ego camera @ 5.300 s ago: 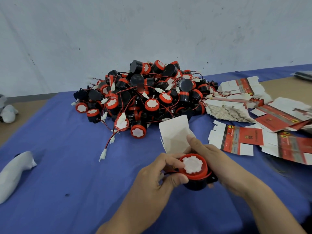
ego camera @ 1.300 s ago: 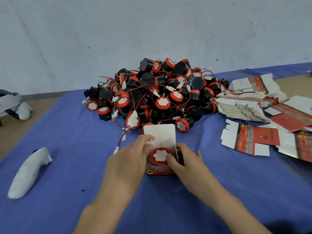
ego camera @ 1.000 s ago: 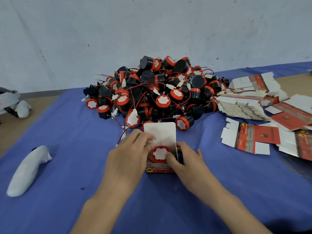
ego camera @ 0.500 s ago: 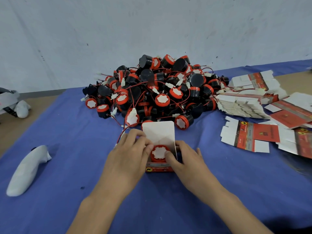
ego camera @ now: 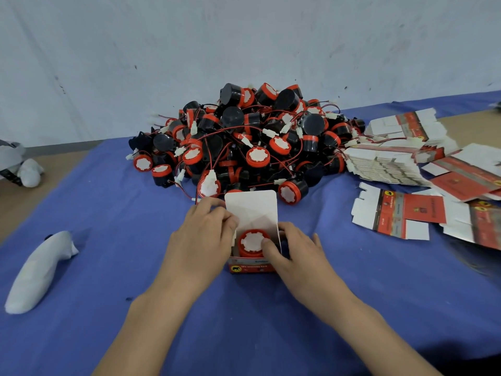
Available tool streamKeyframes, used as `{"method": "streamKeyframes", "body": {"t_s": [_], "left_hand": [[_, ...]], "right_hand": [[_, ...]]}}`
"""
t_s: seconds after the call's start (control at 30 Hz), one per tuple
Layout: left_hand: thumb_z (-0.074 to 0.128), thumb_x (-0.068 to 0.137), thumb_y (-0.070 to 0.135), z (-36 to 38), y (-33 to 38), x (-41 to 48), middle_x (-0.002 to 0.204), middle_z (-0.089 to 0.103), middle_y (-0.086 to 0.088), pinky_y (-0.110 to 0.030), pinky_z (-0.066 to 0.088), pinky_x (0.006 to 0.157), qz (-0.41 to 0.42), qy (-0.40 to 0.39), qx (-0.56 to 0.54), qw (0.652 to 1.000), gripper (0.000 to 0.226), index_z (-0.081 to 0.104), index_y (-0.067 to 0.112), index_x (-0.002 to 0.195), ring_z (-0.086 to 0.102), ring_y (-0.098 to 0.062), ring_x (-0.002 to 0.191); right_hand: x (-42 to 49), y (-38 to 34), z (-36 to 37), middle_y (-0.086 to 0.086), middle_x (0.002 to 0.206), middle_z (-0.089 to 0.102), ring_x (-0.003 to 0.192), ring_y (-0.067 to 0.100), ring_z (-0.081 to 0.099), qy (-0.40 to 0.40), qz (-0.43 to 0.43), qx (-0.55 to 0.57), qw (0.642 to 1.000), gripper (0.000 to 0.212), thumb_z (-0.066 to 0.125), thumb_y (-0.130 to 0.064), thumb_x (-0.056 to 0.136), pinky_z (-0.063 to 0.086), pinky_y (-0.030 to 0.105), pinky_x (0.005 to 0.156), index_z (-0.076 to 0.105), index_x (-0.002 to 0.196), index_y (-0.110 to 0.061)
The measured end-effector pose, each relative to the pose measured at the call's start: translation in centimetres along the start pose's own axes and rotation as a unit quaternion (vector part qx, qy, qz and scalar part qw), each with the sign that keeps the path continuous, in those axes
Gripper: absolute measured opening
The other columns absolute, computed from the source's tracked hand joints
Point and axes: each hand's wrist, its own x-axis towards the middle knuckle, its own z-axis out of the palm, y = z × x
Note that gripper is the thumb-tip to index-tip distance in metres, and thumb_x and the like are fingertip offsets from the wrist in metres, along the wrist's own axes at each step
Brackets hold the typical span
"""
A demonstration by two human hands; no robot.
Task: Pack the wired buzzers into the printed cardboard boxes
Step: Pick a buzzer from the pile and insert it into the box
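The blue cloth-covered counter (ego camera: 271,335) carries a heap of black-and-red wired buzzers (ego camera: 244,147) at its far side, with flat printed cardboard box blanks (ego camera: 398,215) spread to the right. Nearer the person stands one red printed cardboard box (ego camera: 252,268), open-topped, between both hands. The left hand (ego camera: 200,240) grips its left wall, fingers (ego camera: 219,214) curled at the flap's edge. The right hand (ego camera: 295,253) curls round the right wall, thumb pressing the round red-rimmed buzzer (ego camera: 253,241) seated face-up inside, its axis vertical. The white lid flap (ego camera: 250,210) stands upright beyond the buzzer. Closing probably means folding it toward the person, and the left fingers lie nearer it.
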Motion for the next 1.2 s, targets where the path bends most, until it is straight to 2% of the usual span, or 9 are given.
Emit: {"method": "streamKeyframes", "body": {"t_s": [0.07,0.3,0.5,0.6,0.8,0.87,0.97,1.07,1.2], "left_hand": [[0.042,0.105,0.034,-0.2,-0.1,0.0,0.128,0.048,0.015,-0.034,0.05,0.079,-0.009,-0.004,-0.007,1.0,0.03,0.067,0.018,0.107,0.041,-0.003,0.113],[0.033,0.106,0.029,-0.3,0.2,0.2,0.124,0.049,0.011,-0.024,0.046,0.065,0.025,-0.036,0.124,0.991,0.033,0.065,0.021,0.111,0.045,-0.008,0.114],[0.039,0.107,0.033,-0.5,0.7,0.4,0.113,0.053,0.01,-0.034,0.047,0.067,0.009,-0.089,0.141,0.986,0.031,0.069,0.025,0.106,0.047,-0.013,0.105],[0.041,0.107,0.031,-0.3,1.3,0.1,0.109,0.053,0.009,-0.035,0.048,0.066,-0.001,-0.069,0.175,0.982,0.027,0.067,0.025,0.104,0.051,-0.016,0.103],[0.034,0.105,0.049,-0.4,1.6,-1.1,0.107,0.051,0.011,-0.03,0.037,0.062,-0.037,-0.017,0.175,0.984,0.029,0.054,0.028,0.106,0.054,-0.013,0.098],[0.03,0.107,0.045,-0.2,1.7,-1.7,0.105,0.05,0.01,-0.029,0.038,0.062,-0.034,-0.036,0.202,0.978,0.029,0.055,0.031,0.11,0.054,-0.012,0.102],[0.042,0.106,0.033,0.0,1.8,-2.6,0.104,0.047,0.01,-0.028,0.04,0.061,-0.036,-0.054,0.217,0.974,0.014,0.053,0.034,0.114,0.053,-0.011,0.103],[0.048,0.104,0.027,-0.1,1.8,-3.3,0.103,0.046,0.011,-0.025,0.042,0.058,-0.044,-0.042,0.229,0.972,0.012,0.053,0.035,0.111,0.055,-0.008,0.098],[0.034,0.104,0.031,-0.1,1.9,-3.6,0.101,0.051,0.01,-0.027,0.044,0.058,-0.046,-0.024,0.213,0.976,0.02,0.054,0.031,0.104,0.054,-0.009,0.091]], "right_hand": [[0.0,0.0,0.0,-0.023,0.109,0.058,0.107,-0.008,0.045,0.0,-0.001,-0.001,1.0,0.024,0.04,-0.054,0.097,0.022,0.046,0.12,0.048,0.115,-0.041],[0.0,0.1,0.1,-0.021,0.105,0.057,0.107,-0.022,0.027,0.006,-0.002,-0.005,1.0,0.027,0.04,-0.053,0.096,0.027,0.049,0.118,0.05,0.115,-0.037],[0.0,0.1,0.2,-0.019,0.108,0.058,0.106,-0.003,0.043,0.003,-0.004,-0.014,1.0,0.027,0.04,-0.054,0.097,0.024,0.047,0.119,0.049,0.117,-0.038],[-0.1,0.0,0.2,-0.02,0.108,0.059,0.106,-0.002,0.044,0.004,-0.003,-0.013,1.0,0.032,0.038,-0.057,0.094,0.024,0.046,0.119,0.049,0.118,-0.039],[0.0,0.1,0.2,-0.021,0.107,0.057,0.104,-0.002,0.043,0.008,-0.005,-0.014,1.0,0.03,0.039,-0.056,0.096,0.025,0.047,0.118,0.049,0.117,-0.038],[0.0,0.1,0.2,-0.022,0.104,0.055,0.103,-0.009,0.039,0.007,-0.003,-0.013,1.0,0.032,0.038,-0.057,0.094,0.026,0.048,0.118,0.049,0.116,-0.038],[0.1,0.0,0.3,-0.022,0.105,0.055,0.096,0.0,0.042,0.008,0.002,-0.015,1.0,0.032,0.039,-0.057,0.094,0.025,0.048,0.119,0.049,0.117,-0.037],[0.1,0.0,0.3,-0.02,0.109,0.057,0.104,0.004,0.044,0.007,0.0,-0.028,1.0,0.034,0.04,-0.058,0.096,0.022,0.048,0.12,0.049,0.12,-0.037],[0.0,0.0,0.3,-0.021,0.108,0.057,0.103,0.003,0.043,0.012,0.0,-0.031,0.999,0.032,0.04,-0.057,0.096,0.023,0.047,0.119,0.049,0.119,-0.037]]}}
